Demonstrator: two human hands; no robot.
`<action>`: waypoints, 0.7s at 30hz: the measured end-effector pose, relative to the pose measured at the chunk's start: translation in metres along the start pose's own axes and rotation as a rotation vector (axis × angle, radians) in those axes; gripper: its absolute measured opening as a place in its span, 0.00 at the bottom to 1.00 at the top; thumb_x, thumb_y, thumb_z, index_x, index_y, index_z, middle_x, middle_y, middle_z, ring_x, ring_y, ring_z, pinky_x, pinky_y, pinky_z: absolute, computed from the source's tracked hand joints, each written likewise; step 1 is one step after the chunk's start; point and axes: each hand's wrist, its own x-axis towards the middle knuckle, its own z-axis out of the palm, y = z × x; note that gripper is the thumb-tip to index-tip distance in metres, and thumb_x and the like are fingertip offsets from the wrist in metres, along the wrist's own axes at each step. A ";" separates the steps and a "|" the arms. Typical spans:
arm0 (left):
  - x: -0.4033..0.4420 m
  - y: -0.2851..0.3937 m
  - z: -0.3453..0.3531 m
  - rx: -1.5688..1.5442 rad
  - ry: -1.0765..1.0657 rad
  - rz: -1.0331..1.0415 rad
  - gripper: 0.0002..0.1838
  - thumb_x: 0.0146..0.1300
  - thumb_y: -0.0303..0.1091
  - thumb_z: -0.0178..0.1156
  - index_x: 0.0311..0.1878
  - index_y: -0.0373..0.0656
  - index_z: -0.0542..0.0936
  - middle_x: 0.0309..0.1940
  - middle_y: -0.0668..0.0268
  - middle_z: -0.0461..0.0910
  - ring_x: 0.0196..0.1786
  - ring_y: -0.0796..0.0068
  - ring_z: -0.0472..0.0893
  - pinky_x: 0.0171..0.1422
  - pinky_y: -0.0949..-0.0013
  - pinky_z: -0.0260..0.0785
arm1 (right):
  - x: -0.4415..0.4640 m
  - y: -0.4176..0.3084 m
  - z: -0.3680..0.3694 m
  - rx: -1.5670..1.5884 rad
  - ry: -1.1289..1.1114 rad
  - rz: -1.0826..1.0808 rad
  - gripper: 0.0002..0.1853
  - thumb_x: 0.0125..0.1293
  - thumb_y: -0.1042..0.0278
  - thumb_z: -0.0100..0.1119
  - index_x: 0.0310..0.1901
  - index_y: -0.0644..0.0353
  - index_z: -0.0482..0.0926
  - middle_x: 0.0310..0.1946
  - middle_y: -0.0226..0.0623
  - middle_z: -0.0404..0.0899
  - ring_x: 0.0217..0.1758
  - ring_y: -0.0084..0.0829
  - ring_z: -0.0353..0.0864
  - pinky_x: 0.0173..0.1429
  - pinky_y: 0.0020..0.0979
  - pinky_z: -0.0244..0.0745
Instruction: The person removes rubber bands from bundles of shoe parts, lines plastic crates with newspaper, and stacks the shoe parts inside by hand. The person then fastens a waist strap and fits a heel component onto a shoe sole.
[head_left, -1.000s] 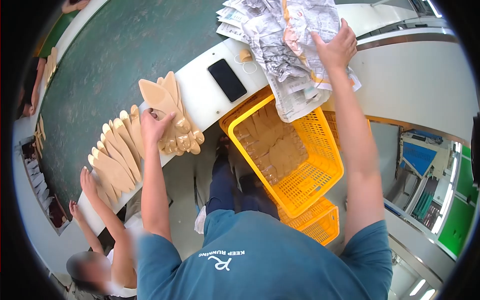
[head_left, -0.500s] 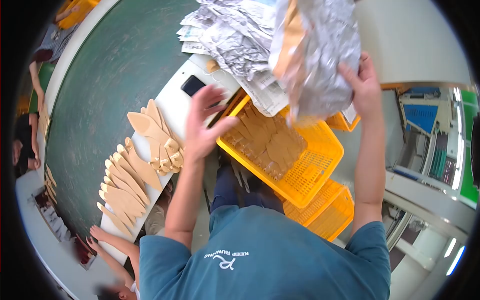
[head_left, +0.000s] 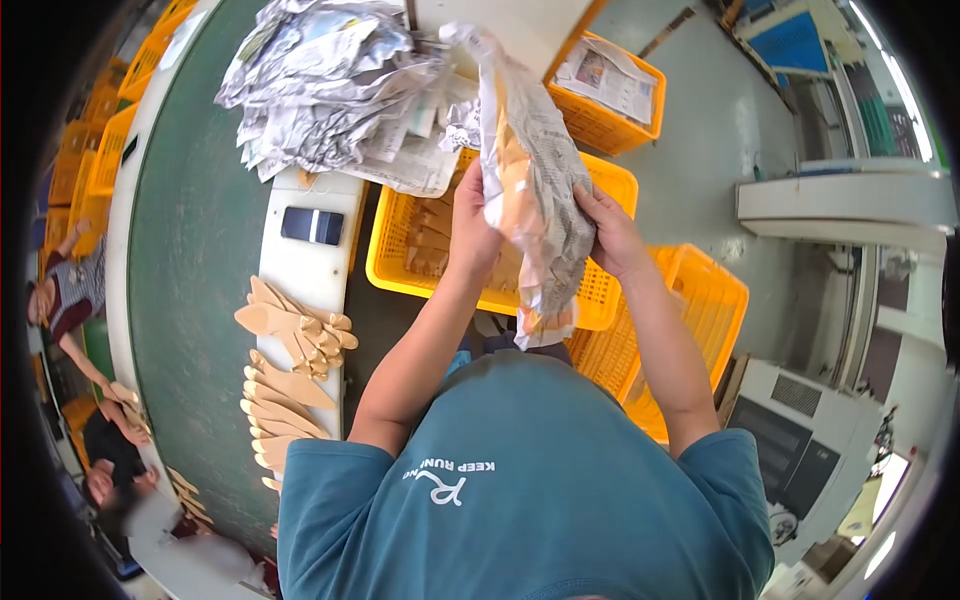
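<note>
Between my two hands is a crumpled newspaper sheet (head_left: 545, 200), printed in grey and orange. My left hand (head_left: 474, 228) grips its left side and my right hand (head_left: 610, 230) its right edge. The sheet hangs over a yellow crate (head_left: 385, 255) and hides part of it. Tan insole-shaped pieces (head_left: 428, 235) lie inside that crate. A heap of crumpled newspaper (head_left: 320, 85) rests on the bench to the left, with flat sheets under its right side.
A phone (head_left: 312, 225) lies on the bench's white edge. Nearer me are tan shoe-sole-shaped pieces (head_left: 285, 400) in fanned stacks. Another yellow crate (head_left: 615, 125) holds newspaper, and a further yellow crate (head_left: 715, 300) stands at right. Co-workers sit across the green belt (head_left: 190, 260).
The newspaper sheet has come down and closer to my body. My left hand, previously free with fingers spread, now grips it too. My view has turned to the right.
</note>
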 end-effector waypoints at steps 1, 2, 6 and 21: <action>0.003 -0.009 -0.001 0.002 -0.015 -0.022 0.10 0.75 0.24 0.63 0.56 0.41 0.77 0.48 0.68 0.85 0.48 0.83 0.83 0.51 0.76 0.77 | 0.000 0.006 -0.015 -0.016 0.030 -0.078 0.24 0.82 0.56 0.60 0.72 0.57 0.75 0.62 0.33 0.83 0.63 0.23 0.81 0.69 0.31 0.76; 0.006 -0.016 -0.004 0.002 -0.027 -0.042 0.08 0.75 0.23 0.62 0.53 0.42 0.76 0.46 0.69 0.85 0.46 0.84 0.83 0.49 0.76 0.77 | -0.003 0.007 -0.032 -0.110 0.115 -0.145 0.25 0.82 0.55 0.60 0.73 0.57 0.74 0.62 0.35 0.82 0.63 0.25 0.81 0.70 0.32 0.75; 0.000 -0.013 0.007 0.242 0.075 0.150 0.07 0.73 0.19 0.59 0.45 0.40 0.70 0.32 0.69 0.79 0.30 0.84 0.80 0.32 0.75 0.74 | -0.026 0.012 -0.058 -0.537 0.413 -0.421 0.30 0.80 0.49 0.61 0.74 0.58 0.70 0.61 0.37 0.79 0.66 0.30 0.78 0.71 0.35 0.71; -0.013 -0.077 -0.071 0.390 0.185 -0.301 0.12 0.70 0.22 0.63 0.48 0.37 0.68 0.33 0.62 0.81 0.27 0.70 0.85 0.30 0.66 0.84 | -0.028 -0.021 -0.181 -0.804 0.613 -0.273 0.27 0.71 0.61 0.72 0.66 0.66 0.78 0.45 0.32 0.89 0.42 0.21 0.83 0.48 0.25 0.78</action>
